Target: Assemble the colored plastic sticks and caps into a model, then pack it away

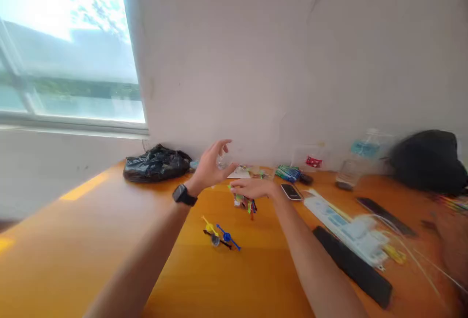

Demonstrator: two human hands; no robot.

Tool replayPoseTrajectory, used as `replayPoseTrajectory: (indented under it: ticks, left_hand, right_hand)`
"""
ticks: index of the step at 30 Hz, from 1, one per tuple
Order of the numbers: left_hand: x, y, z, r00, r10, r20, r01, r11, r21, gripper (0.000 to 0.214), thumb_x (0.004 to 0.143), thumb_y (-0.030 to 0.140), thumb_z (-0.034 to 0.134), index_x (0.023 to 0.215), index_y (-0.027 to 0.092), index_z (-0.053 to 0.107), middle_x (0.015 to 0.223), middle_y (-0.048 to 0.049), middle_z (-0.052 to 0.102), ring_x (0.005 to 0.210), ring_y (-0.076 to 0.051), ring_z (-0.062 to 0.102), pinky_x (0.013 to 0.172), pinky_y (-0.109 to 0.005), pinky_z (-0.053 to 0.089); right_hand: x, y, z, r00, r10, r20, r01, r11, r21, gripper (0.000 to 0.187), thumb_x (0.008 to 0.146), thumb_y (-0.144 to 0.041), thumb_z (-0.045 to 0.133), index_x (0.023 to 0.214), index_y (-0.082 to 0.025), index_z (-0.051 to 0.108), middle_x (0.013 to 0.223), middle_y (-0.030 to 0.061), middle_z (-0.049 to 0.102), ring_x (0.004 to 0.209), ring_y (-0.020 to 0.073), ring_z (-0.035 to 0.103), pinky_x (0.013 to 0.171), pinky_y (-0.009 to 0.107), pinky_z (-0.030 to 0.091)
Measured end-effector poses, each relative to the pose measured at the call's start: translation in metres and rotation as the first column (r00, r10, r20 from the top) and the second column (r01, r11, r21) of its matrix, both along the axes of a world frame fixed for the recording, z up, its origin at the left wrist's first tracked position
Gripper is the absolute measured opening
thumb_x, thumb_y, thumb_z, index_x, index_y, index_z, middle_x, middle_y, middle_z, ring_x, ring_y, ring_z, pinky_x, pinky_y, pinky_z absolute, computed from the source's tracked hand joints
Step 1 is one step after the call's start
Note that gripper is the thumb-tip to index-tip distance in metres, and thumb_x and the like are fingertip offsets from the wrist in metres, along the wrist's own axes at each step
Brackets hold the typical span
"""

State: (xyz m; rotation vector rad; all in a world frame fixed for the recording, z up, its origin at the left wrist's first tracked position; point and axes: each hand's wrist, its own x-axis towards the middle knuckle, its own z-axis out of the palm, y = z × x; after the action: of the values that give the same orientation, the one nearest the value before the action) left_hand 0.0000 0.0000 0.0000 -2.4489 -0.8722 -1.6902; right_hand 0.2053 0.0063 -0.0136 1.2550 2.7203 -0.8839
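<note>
My left hand [212,166] is raised above the far part of the table, thumb and fingers spread, nothing visible in it. To its right, my right hand [252,188] is palm down with its fingers bent over a bunch of small colourful plastic pieces [251,206]; how it grips them is partly hidden. A bit of bright green shows at its fingertips. Nearer to me, three small plastic pieces with arrow-like ends lie close together: a yellow one [209,227], a blue one [227,236] and a black one [223,243] with a clear or grey round middle.
A black plastic bag [157,163] lies at the back left. Along the wall are a blue-green packet [288,172], a red packet [313,161] and a clear bottle [356,159]. Rightward lie a phone [291,192], a power strip [340,225] with cables, and another person's blurred hand [451,235].
</note>
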Motion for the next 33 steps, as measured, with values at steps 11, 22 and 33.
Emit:
replayPoseTrajectory:
  ticks: [11,22,33]
  left_hand:
    - [0.007,-0.002,0.0,1.0,-0.005,-0.002,0.005,0.999,-0.036,0.06,0.084,0.036,0.073,0.137,0.024,0.049,0.105,-0.0044,0.061,0.089,-0.019,0.056,0.085,-0.033,0.047]
    - [0.008,-0.009,0.001,0.998,-0.015,-0.064,0.013,0.999,-0.035,0.061,0.084,0.034,0.073,0.139,0.025,0.049,0.106,-0.0048,0.061,0.09,-0.02,0.057,0.086,-0.035,0.048]
    - [0.017,-0.018,0.003,0.992,-0.045,-0.117,0.041,0.999,-0.032,0.062,0.084,0.034,0.072,0.14,0.025,0.047,0.112,-0.0066,0.063,0.105,-0.025,0.06,0.093,-0.038,0.049]
  right_hand:
    - [0.035,-0.034,0.065,0.561,-0.188,-0.806,0.545,0.817,0.189,0.026,0.099,-0.049,0.047,0.092,-0.025,0.054,0.074,-0.0033,0.042,0.064,0.0142,0.04,0.059,0.025,0.034]
    - [0.013,-0.078,0.086,0.625,-0.06,-0.779,0.536,0.759,0.371,0.011,0.099,-0.031,0.048,0.097,-0.024,0.055,0.081,-0.0013,0.055,0.069,0.0148,0.05,0.063,0.027,0.04]
    - [0.006,-0.088,0.088,0.871,-0.022,-0.491,0.425,0.535,0.73,0.02,0.092,-0.014,0.055,0.095,-0.021,0.073,0.09,0.0048,0.067,0.084,0.0205,0.059,0.074,0.032,0.045]
